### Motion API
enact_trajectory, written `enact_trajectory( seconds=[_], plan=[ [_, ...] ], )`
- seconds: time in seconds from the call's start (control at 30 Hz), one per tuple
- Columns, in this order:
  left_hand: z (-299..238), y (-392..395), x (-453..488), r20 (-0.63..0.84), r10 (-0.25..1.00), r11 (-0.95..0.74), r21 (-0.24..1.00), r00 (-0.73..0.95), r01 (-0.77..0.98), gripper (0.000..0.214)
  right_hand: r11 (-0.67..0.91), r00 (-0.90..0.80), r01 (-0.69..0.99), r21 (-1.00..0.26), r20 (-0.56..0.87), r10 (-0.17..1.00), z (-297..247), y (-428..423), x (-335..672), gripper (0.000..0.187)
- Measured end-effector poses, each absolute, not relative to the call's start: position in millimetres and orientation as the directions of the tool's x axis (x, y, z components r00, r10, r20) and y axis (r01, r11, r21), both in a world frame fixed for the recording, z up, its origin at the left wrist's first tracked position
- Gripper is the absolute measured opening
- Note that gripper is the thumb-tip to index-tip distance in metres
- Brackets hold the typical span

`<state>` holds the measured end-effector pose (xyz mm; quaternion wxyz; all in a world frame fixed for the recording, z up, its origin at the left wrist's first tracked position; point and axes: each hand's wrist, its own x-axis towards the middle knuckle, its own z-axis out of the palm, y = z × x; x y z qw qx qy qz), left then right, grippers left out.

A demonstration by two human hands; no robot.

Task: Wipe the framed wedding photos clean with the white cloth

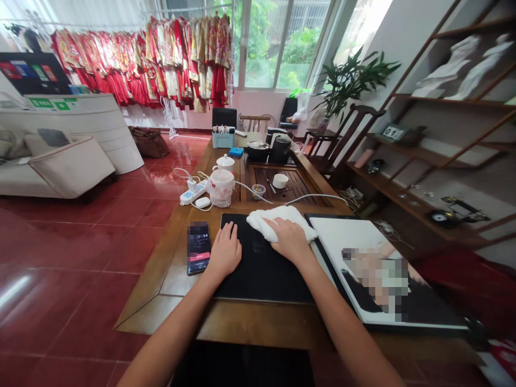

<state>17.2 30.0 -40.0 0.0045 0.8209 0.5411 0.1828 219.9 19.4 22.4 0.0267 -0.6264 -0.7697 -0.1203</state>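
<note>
A flat black board [262, 269] lies near the front of the wooden table [181, 301]. My left hand [226, 250] rests flat on its left edge, fingers stretched out and holding nothing. At the board's far right corner, my right hand [291, 239] presses on a bunched white towel [264, 220], its fingers curled over the cloth. The thumb and part of the palm are hidden. Left of my left hand is a phone [199, 248] with a lit screen. A large print [346, 236] showing a partly blurred picture lies right of the board.
Behind the board stand a white mug [221, 185], a power strip [194, 192] and a tea tray [298, 183] with a small white bowl [280, 180]. A white cable [318, 195] crosses the table. Shelves [439, 156] rise on the right; a sofa [72, 164] stands left.
</note>
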Motion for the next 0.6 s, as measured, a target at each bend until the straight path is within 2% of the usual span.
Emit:
enact_trajectory(
  seconds=[0.37,0.6],
  plan=[
    [-39.6,30.1,17.8,0.299,0.896,-0.403,0.232,0.329,0.886,0.049,0.228,-0.241,0.966,0.124,0.104,0.965,29.4,-59.6,223.6,0.062],
    [-37.2,28.9,18.1,0.276,0.899,-0.407,0.233,0.341,0.883,0.049,0.278,-0.287,0.956,0.098,0.102,0.952,31.1,-107.6,224.1,0.069]
  ],
)
